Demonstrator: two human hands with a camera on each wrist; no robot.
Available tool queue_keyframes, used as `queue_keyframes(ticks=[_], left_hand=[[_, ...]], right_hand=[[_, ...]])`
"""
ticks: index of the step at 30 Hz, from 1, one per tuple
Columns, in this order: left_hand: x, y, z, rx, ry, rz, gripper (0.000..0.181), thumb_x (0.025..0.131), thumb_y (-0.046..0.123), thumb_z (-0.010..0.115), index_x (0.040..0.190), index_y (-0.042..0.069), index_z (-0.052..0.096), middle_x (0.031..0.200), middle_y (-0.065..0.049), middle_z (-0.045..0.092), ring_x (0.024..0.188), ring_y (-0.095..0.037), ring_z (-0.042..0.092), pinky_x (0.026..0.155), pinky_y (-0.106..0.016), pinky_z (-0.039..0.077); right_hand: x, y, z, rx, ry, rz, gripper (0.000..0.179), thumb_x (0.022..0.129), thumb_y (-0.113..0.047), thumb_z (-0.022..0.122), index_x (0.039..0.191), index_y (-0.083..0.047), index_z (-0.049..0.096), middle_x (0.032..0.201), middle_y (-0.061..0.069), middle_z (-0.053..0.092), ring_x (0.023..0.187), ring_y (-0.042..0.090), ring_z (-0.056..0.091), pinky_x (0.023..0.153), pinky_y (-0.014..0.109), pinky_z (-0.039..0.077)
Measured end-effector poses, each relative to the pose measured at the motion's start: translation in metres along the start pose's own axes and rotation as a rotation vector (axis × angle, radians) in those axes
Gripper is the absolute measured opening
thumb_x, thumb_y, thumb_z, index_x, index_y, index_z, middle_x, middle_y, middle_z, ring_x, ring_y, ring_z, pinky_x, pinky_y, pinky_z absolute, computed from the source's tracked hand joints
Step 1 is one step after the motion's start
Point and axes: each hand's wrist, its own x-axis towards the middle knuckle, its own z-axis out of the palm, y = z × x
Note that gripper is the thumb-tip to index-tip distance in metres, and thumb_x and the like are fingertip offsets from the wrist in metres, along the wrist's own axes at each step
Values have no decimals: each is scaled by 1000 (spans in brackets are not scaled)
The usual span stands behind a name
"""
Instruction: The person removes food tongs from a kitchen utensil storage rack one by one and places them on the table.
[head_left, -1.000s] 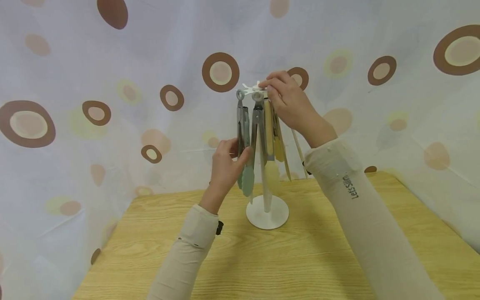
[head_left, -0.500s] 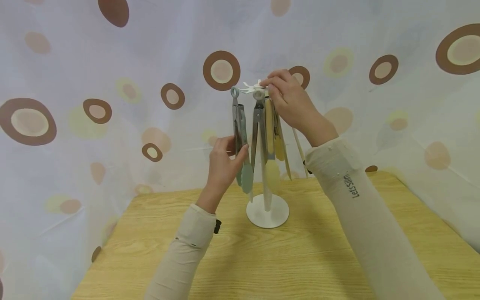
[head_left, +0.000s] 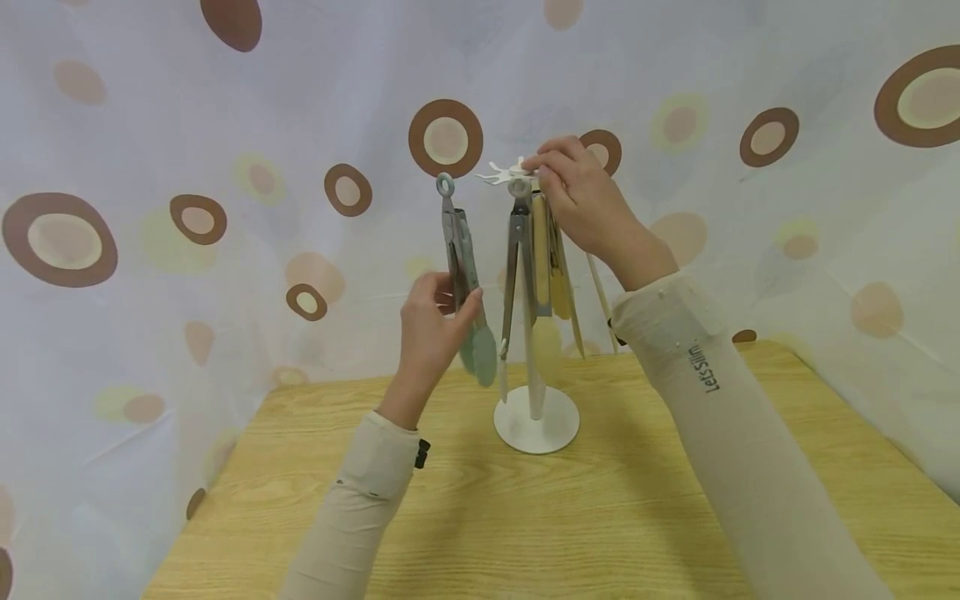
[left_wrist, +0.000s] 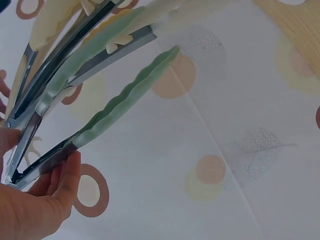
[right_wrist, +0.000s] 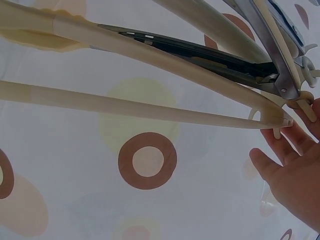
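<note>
In the head view my left hand (head_left: pixel 431 329) grips the metal legs of a pair of tongs with pale green wavy tips (head_left: pixel 484 357). These tongs tilt left of a white utensil stand (head_left: pixel 537 437), with their ring apart from its hooks. The left wrist view shows the tongs' green tip (left_wrist: pixel 125 102) spread from the other one, with my fingers around the legs. My right hand (head_left: pixel 585 200) rests on the stand's hooked top (head_left: pixel 498 177), its fingers touching the hooks. In the right wrist view the thumb of my right hand (right_wrist: pixel 300 182) stands apart from the stand.
Another pair of metal tongs (head_left: pixel 519 229) hangs on the stand's front. Beside it hang a yellow-handled utensil (head_left: pixel 540 258) and several cream and yellow utensils, partly hidden by my right hand. The stand is on a wood-grain table (head_left: pixel 480 533) before a patterned curtain (head_left: pixel 247 100).
My left hand has moved left with the green-tipped tongs, whose ring has come away from the stand's hooks. The right hand has stayed on the stand's top.
</note>
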Motion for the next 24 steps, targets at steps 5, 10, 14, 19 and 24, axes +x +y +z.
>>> queue_keyframes(ticks=[5,10,14,19,24], left_hand=[[-1,-1,-5,17,11,-15,29,86,18,70,103,-3,60,97,-15,59,85,-26,62,76,-34,54],[-3,-2,-10,49,5,-37,29,86,19,71,103,-1,60,94,-13,59,83,-25,61,72,-35,54],[-6,-5,-13,88,-10,-76,29,86,22,71,101,-1,59,91,-13,59,80,-25,60,69,-35,52],[-8,-9,-16,125,-38,-137,31,87,26,70,100,0,58,89,-12,59,76,-24,59,66,-35,51],[-9,-13,-16,153,-52,-154,34,87,27,70,104,1,58,88,-12,60,76,-25,60,64,-37,52]], right_hand=[[1,1,0,-1,-5,7,40,103,-15,32,126,1,59,134,18,44,125,33,40,104,45,33],[1,2,0,2,-12,4,39,103,-15,32,126,1,59,134,17,44,125,33,40,104,44,33],[1,2,1,9,-11,-2,39,103,-15,32,125,2,60,133,17,44,125,33,40,104,44,33],[1,1,0,16,-1,-3,38,102,-14,33,124,2,60,132,17,45,124,33,40,104,44,33],[0,1,0,10,-2,4,37,103,-15,34,123,2,60,132,17,45,124,32,40,103,44,33]])
